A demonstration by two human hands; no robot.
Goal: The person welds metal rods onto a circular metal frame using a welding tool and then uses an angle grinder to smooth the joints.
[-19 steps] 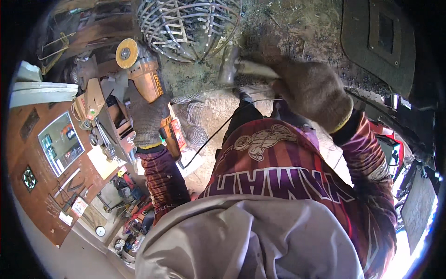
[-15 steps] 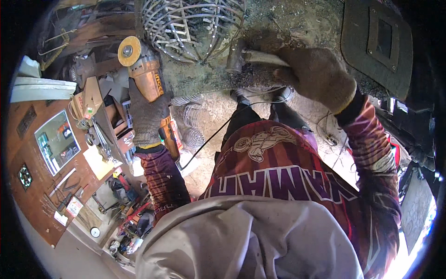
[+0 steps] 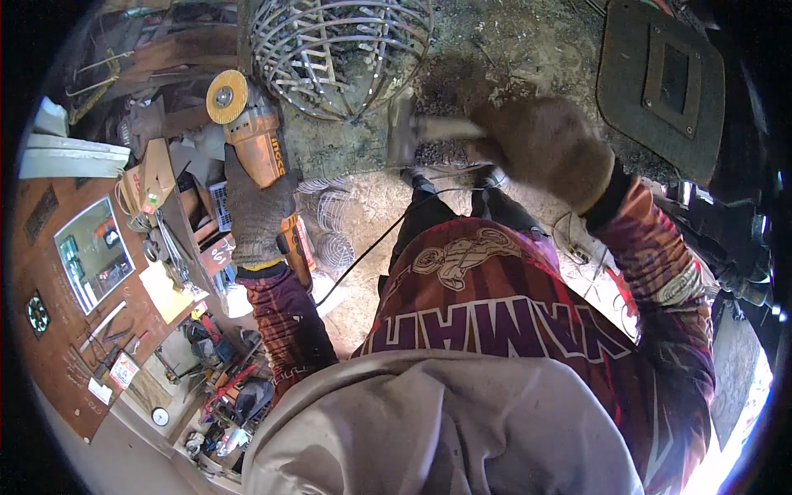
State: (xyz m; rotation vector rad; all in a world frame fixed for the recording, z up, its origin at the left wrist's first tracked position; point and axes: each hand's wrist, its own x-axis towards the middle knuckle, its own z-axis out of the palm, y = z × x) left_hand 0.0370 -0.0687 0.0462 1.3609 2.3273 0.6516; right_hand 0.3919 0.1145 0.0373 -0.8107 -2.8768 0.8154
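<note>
Wearing a grey-brown work glove, my left hand [image 3: 260,210] is wrapped round an orange angle grinder [image 3: 260,144] at the left end of the workbench. Its yellowish disc [image 3: 228,96] points away from me, and a black cord trails from the rear. My gloved right hand [image 3: 549,148], a little blurred, grips the handle of a hammer [image 3: 402,136] over the bench's near edge. The hammer head lies close to the near end of a cage of bent metal rods [image 3: 342,54]. I cannot tell whether the head touches the bench.
A dark welding mask [image 3: 660,91] lies on the bench [image 3: 511,49] at the right. Coiled wire cages [image 3: 334,247] sit on the floor below. To the left stand a brown board [image 3: 49,239] with a window, cardboard boxes and a cluttered tool shelf [image 3: 223,371].
My right hand and the hammer have moved left and slightly toward me. My left hand still holds the grinder, almost in the same place. The view has shifted slightly.
</note>
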